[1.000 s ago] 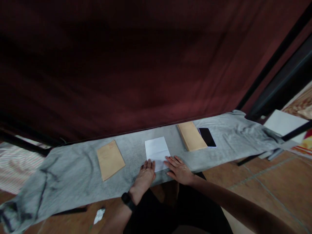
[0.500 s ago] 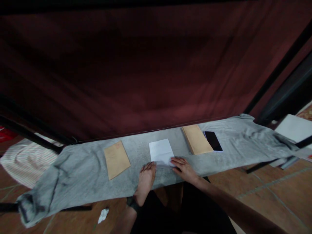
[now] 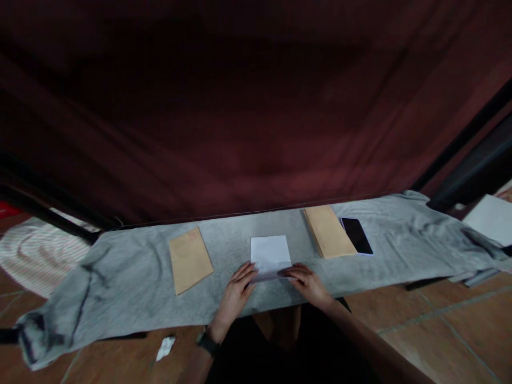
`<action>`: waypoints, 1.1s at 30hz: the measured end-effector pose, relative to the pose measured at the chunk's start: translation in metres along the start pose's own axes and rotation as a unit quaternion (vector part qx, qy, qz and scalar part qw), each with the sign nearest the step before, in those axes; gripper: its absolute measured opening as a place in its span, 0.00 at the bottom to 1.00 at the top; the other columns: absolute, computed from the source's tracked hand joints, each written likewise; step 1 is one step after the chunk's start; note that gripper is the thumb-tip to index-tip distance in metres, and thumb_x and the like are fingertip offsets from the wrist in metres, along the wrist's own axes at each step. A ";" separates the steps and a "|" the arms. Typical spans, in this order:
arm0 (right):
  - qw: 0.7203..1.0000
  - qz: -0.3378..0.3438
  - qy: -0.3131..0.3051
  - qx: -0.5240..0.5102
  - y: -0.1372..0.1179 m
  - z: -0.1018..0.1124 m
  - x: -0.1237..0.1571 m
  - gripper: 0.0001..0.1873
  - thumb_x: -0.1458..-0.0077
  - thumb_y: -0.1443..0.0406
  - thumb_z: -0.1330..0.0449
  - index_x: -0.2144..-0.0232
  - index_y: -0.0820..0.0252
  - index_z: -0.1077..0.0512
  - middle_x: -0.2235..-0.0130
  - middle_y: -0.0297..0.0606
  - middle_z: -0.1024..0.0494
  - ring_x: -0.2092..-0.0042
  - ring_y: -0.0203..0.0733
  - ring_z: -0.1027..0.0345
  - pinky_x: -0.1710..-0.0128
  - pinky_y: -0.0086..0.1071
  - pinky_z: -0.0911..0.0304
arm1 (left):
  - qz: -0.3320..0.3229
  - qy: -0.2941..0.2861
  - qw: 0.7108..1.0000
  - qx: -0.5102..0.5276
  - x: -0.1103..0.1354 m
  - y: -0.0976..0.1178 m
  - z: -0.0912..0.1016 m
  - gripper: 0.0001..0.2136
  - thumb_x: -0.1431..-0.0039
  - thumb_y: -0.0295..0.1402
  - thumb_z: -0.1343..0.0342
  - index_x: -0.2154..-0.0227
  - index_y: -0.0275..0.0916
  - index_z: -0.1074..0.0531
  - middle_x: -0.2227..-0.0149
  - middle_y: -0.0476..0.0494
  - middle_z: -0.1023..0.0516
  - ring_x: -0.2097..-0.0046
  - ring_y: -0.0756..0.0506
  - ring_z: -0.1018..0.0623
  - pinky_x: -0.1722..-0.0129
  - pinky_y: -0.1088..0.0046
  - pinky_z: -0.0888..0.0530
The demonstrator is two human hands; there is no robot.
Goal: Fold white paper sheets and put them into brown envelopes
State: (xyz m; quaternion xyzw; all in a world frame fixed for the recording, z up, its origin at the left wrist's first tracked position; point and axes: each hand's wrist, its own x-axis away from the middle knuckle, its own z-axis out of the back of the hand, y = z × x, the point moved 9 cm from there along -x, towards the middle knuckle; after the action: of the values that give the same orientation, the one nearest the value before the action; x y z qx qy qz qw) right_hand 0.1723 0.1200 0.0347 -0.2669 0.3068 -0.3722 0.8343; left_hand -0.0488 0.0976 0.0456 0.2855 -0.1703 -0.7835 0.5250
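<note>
A white sheet of paper (image 3: 271, 249) lies in the middle of the grey cloth, its near edge bent up or folded. At its near left corner, my left hand (image 3: 237, 290) pinches the edge between thumb and fingers. My right hand (image 3: 310, 285) grips the near right corner in the same way, the fingertips over the paper and the thumb partly hidden. To the left of the paper lies a single brown envelope (image 3: 191, 261) with a small reddish mark at its top. A stack of brown envelopes (image 3: 331, 232) sits to the right.
A dark-screened phone (image 3: 357, 236) lies right of the stack. Grey cloth (image 3: 132, 282) covers the long narrow bench, wrinkled at both ends. A dark red curtain-like sheet (image 3: 256, 133) hangs behind. A crumpled white scrap (image 3: 165, 348) lies on the tiled floor, and striped fabric (image 3: 40, 256) is at left.
The paper has turned slightly and now lies squarer to me. Both my hands have gone from lying on its near corners to pinching them. The view has shifted a little.
</note>
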 end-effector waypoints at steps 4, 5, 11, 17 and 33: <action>1.000 -0.015 0.007 0.027 -0.001 0.005 0.000 0.19 0.39 0.70 0.42 0.49 0.49 0.24 0.46 0.36 0.22 0.43 0.45 0.31 0.41 0.45 0.36 | -0.010 -0.022 1.000 0.001 -0.014 0.000 -0.002 0.20 0.43 0.20 0.46 0.51 0.45 0.23 0.43 0.44 0.23 0.39 0.43 0.28 0.38 0.53 0.30; 0.999 -0.017 0.004 0.029 -0.002 0.006 0.000 0.19 0.39 0.70 0.43 0.48 0.49 0.25 0.45 0.37 0.22 0.43 0.45 0.31 0.41 0.44 0.36 | -0.003 -0.015 1.000 0.004 -0.016 -0.001 -0.001 0.18 0.43 0.21 0.46 0.54 0.45 0.22 0.45 0.44 0.22 0.40 0.43 0.26 0.39 0.54 0.30; 0.997 -0.076 0.028 0.019 0.008 0.011 -0.006 0.16 0.33 0.62 0.48 0.48 0.49 0.26 0.50 0.36 0.20 0.47 0.45 0.28 0.45 0.42 0.33 | 0.069 0.034 0.996 0.034 -0.025 -0.011 0.005 0.09 0.36 0.36 0.45 0.59 0.44 0.21 0.53 0.43 0.18 0.48 0.42 0.22 0.44 0.59 0.27; 0.984 -0.152 0.086 0.032 0.029 0.013 -0.009 0.17 0.33 0.56 0.50 0.63 0.54 0.23 0.62 0.39 0.20 0.57 0.47 0.25 0.56 0.39 0.30 | 0.126 0.050 0.984 0.111 -0.029 -0.020 0.004 0.15 0.34 0.42 0.50 0.61 0.41 0.20 0.59 0.43 0.17 0.55 0.43 0.20 0.50 0.63 0.24; 0.973 -0.174 0.099 0.116 0.034 0.008 -0.023 0.19 0.31 0.55 0.54 0.65 0.54 0.27 0.66 0.39 0.21 0.61 0.47 0.27 0.58 0.39 0.34 | 0.209 0.093 0.968 0.103 -0.031 -0.029 0.003 0.18 0.35 0.46 0.51 0.67 0.40 0.22 0.65 0.44 0.18 0.62 0.44 0.20 0.59 0.68 0.25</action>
State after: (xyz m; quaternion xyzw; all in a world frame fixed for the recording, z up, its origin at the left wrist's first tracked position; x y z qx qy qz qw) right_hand 0.1815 0.1601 0.0245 -0.1792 0.2913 -0.5692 0.7477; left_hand -0.0631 0.1368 0.0403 0.3676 -0.2568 -0.6049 0.6581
